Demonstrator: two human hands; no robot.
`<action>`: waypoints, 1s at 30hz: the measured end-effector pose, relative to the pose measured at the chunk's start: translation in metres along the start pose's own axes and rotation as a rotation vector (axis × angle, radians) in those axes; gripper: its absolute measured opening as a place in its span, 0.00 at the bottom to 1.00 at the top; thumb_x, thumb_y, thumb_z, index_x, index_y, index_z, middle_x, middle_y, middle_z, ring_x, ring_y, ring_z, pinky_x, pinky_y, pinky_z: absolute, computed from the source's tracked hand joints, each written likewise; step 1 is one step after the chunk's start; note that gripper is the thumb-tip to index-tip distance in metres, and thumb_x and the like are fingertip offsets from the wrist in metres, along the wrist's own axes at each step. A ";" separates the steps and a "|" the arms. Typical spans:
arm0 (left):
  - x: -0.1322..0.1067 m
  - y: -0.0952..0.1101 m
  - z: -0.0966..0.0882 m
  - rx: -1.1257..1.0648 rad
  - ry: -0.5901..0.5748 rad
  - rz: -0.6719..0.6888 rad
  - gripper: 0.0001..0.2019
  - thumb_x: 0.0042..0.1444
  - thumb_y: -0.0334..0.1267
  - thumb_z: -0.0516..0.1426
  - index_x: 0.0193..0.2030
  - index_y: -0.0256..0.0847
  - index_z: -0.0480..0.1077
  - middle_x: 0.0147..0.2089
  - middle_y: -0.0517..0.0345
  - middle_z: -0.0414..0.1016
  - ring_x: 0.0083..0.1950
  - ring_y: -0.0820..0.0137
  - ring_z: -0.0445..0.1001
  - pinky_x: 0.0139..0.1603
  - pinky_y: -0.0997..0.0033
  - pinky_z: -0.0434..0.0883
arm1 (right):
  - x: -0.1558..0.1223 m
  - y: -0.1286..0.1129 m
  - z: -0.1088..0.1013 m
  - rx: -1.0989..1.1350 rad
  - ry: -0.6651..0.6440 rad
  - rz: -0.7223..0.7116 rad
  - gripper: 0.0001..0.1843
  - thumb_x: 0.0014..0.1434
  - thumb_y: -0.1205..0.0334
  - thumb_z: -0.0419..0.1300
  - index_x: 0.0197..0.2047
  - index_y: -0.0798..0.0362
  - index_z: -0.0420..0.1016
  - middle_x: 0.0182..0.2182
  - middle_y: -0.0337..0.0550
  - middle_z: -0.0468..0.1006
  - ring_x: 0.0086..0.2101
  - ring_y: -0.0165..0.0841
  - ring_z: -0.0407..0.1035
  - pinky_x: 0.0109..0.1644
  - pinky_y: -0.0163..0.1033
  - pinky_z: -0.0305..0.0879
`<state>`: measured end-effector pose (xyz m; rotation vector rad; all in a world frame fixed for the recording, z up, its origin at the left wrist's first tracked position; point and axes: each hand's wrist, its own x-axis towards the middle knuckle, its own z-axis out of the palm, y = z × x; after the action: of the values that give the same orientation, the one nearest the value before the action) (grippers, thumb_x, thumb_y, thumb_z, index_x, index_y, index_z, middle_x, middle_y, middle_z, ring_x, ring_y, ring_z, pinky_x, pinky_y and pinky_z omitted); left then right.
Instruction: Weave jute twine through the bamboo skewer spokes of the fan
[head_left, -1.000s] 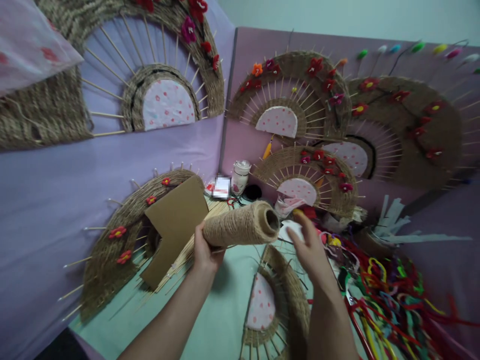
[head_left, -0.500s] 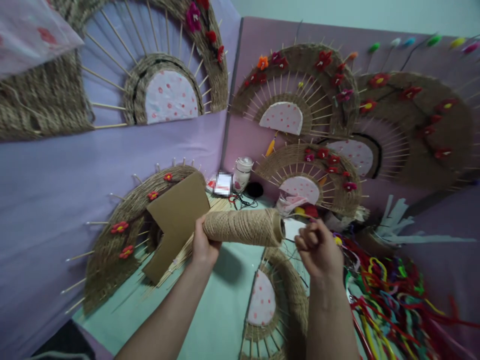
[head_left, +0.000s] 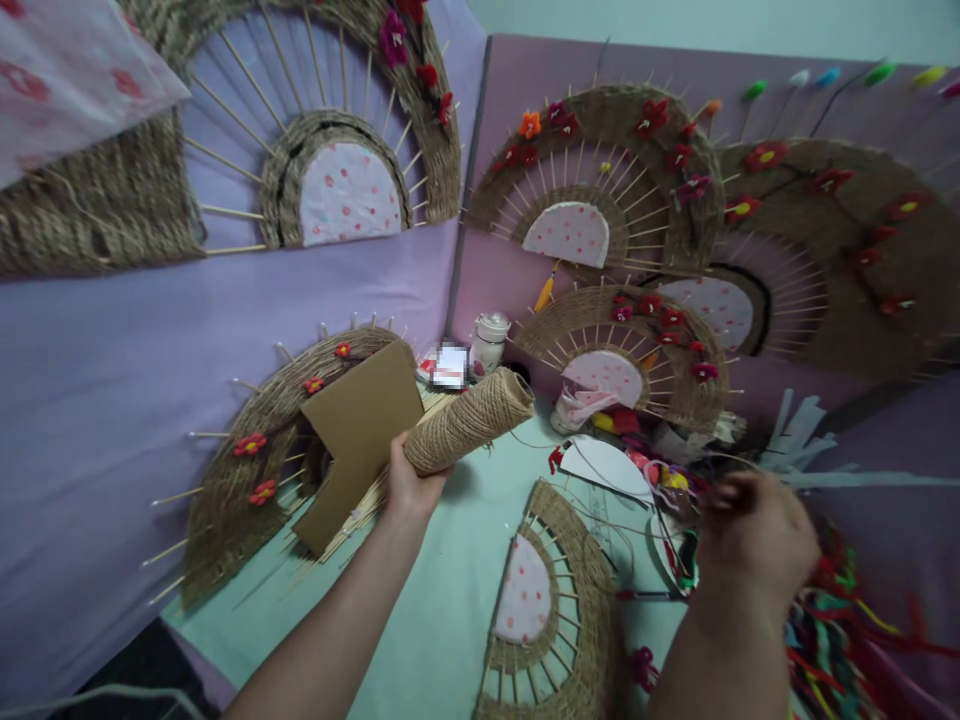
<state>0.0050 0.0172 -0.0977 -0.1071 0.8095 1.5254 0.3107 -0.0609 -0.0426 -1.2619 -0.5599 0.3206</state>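
Observation:
My left hand (head_left: 409,488) grips the near end of a long spool of jute twine (head_left: 469,420), which is raised above the table and points up to the right. A thin strand of twine (head_left: 600,455) runs from the spool toward my right hand (head_left: 757,525). That hand is closed in a fist, blurred by motion, out to the right over the pile of coloured pipe cleaners (head_left: 840,620). Below the hands a half-woven fan of sticks and twine (head_left: 555,600) with a pink floral centre lies flat on the green table (head_left: 435,630).
A piece of brown cardboard (head_left: 360,430) and loose bamboo sticks (head_left: 352,520) lean on a woven fan (head_left: 247,470) at the left. Finished flowered fans (head_left: 600,170) hang on the purple panels. A small white jar (head_left: 487,345) stands in the corner.
My right hand has swung away to the right, drawing a strand off the spool. The spool has tipped so its far end points up and away.

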 end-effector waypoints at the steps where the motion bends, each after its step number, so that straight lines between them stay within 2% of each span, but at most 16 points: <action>1: -0.001 -0.001 0.000 0.003 0.010 -0.016 0.08 0.54 0.39 0.52 0.32 0.40 0.70 0.30 0.56 0.74 0.31 0.64 0.74 0.33 0.61 0.72 | -0.002 0.005 0.003 -0.205 -0.081 -0.014 0.12 0.46 0.49 0.59 0.23 0.49 0.67 0.18 0.37 0.65 0.21 0.32 0.58 0.27 0.40 0.55; 3: -0.002 -0.003 0.001 0.012 0.012 -0.049 0.07 0.54 0.39 0.52 0.32 0.40 0.69 0.30 0.56 0.74 0.31 0.64 0.74 0.33 0.59 0.72 | -0.009 0.012 0.013 -0.580 -0.271 -0.108 0.16 0.45 0.47 0.60 0.28 0.52 0.73 0.24 0.44 0.74 0.29 0.40 0.66 0.36 0.47 0.61; 5: -0.003 -0.005 0.000 0.020 -0.005 -0.080 0.06 0.54 0.38 0.52 0.32 0.40 0.69 0.31 0.55 0.74 0.31 0.64 0.74 0.34 0.58 0.72 | -0.021 0.015 0.026 -0.756 -0.395 -0.272 0.22 0.44 0.45 0.62 0.36 0.55 0.75 0.35 0.55 0.77 0.41 0.48 0.68 0.50 0.55 0.58; 7: -0.002 -0.007 -0.002 0.031 -0.021 -0.105 0.06 0.53 0.38 0.52 0.33 0.40 0.69 0.31 0.55 0.74 0.32 0.63 0.74 0.34 0.58 0.73 | -0.035 0.016 0.041 -0.692 -0.468 -0.401 0.29 0.48 0.44 0.60 0.47 0.57 0.72 0.48 0.60 0.74 0.51 0.50 0.64 0.58 0.57 0.52; 8: -0.001 -0.008 -0.003 0.036 -0.028 -0.116 0.06 0.53 0.38 0.53 0.34 0.40 0.69 0.31 0.55 0.75 0.32 0.63 0.74 0.34 0.58 0.73 | -0.043 0.016 0.049 -0.611 -0.548 -0.394 0.31 0.51 0.44 0.58 0.52 0.57 0.69 0.53 0.59 0.71 0.55 0.48 0.62 0.60 0.55 0.52; 10: -0.001 -0.010 -0.004 0.047 -0.046 -0.141 0.06 0.53 0.38 0.53 0.34 0.40 0.69 0.32 0.54 0.75 0.32 0.63 0.75 0.34 0.58 0.73 | -0.060 0.017 0.065 -0.496 -0.745 -0.275 0.32 0.55 0.46 0.57 0.59 0.53 0.63 0.59 0.55 0.66 0.58 0.43 0.59 0.61 0.52 0.52; 13: -0.003 -0.012 -0.003 0.077 -0.059 -0.174 0.06 0.53 0.39 0.52 0.33 0.40 0.68 0.30 0.55 0.75 0.31 0.64 0.75 0.32 0.59 0.74 | -0.082 0.026 0.083 -0.352 -1.007 -0.189 0.35 0.50 0.54 0.64 0.60 0.50 0.61 0.59 0.50 0.66 0.59 0.41 0.58 0.62 0.48 0.52; 14: -0.004 -0.012 -0.002 0.090 -0.056 -0.188 0.06 0.53 0.39 0.53 0.32 0.40 0.68 0.29 0.55 0.75 0.30 0.64 0.75 0.31 0.60 0.74 | -0.086 0.030 0.087 -0.312 -1.060 -0.159 0.33 0.49 0.57 0.64 0.58 0.50 0.64 0.56 0.49 0.69 0.57 0.40 0.61 0.61 0.47 0.54; 16: -0.007 -0.011 0.001 0.116 -0.055 -0.223 0.06 0.53 0.39 0.53 0.31 0.39 0.68 0.28 0.56 0.75 0.28 0.65 0.74 0.31 0.61 0.74 | -0.088 0.037 0.090 -0.280 -1.125 -0.070 0.21 0.51 0.59 0.62 0.49 0.52 0.72 0.44 0.47 0.77 0.47 0.39 0.69 0.53 0.45 0.63; 18: -0.009 -0.010 0.003 0.147 -0.068 -0.242 0.07 0.53 0.38 0.54 0.30 0.39 0.68 0.26 0.57 0.74 0.26 0.67 0.73 0.31 0.63 0.74 | -0.082 0.040 0.087 -0.279 -1.101 0.010 0.11 0.53 0.58 0.59 0.37 0.54 0.76 0.30 0.43 0.77 0.34 0.37 0.70 0.41 0.41 0.66; 20: -0.011 -0.010 0.003 0.181 -0.085 -0.204 0.07 0.53 0.38 0.55 0.29 0.38 0.69 0.25 0.58 0.74 0.25 0.69 0.72 0.32 0.66 0.73 | -0.072 0.036 0.079 -0.239 -0.984 0.066 0.11 0.53 0.54 0.58 0.30 0.54 0.75 0.23 0.40 0.73 0.27 0.33 0.66 0.33 0.37 0.64; 24: -0.009 -0.014 0.000 0.209 -0.105 0.037 0.07 0.50 0.39 0.58 0.32 0.38 0.71 0.28 0.59 0.75 0.29 0.71 0.74 0.35 0.72 0.72 | -0.053 0.014 0.058 -0.023 -0.669 0.178 0.15 0.54 0.50 0.61 0.32 0.55 0.74 0.17 0.31 0.60 0.19 0.24 0.53 0.22 0.30 0.50; 26: -0.007 -0.015 -0.001 0.182 -0.096 0.138 0.08 0.49 0.40 0.59 0.33 0.38 0.71 0.29 0.60 0.75 0.31 0.71 0.74 0.35 0.73 0.71 | -0.046 0.001 0.047 0.107 -0.586 0.213 0.15 0.54 0.51 0.63 0.34 0.56 0.74 0.15 0.27 0.54 0.16 0.21 0.46 0.20 0.28 0.46; 28: -0.003 -0.015 -0.002 0.142 -0.058 0.157 0.08 0.49 0.40 0.58 0.34 0.38 0.71 0.30 0.60 0.76 0.31 0.71 0.74 0.35 0.73 0.71 | -0.036 -0.007 0.035 0.247 -0.543 0.266 0.13 0.54 0.54 0.63 0.35 0.56 0.74 0.14 0.26 0.52 0.15 0.20 0.45 0.18 0.26 0.46; 30: 0.000 -0.012 -0.002 0.112 -0.019 0.109 0.07 0.50 0.39 0.56 0.33 0.39 0.70 0.29 0.60 0.75 0.30 0.70 0.74 0.33 0.72 0.71 | -0.020 -0.008 0.022 0.380 -0.476 0.328 0.10 0.54 0.58 0.62 0.36 0.56 0.74 0.13 0.26 0.54 0.14 0.21 0.47 0.17 0.25 0.49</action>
<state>0.0151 0.0152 -0.1042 0.0343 0.8958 1.5773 0.2811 -0.0560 -0.0353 -0.9014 -0.6546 0.9733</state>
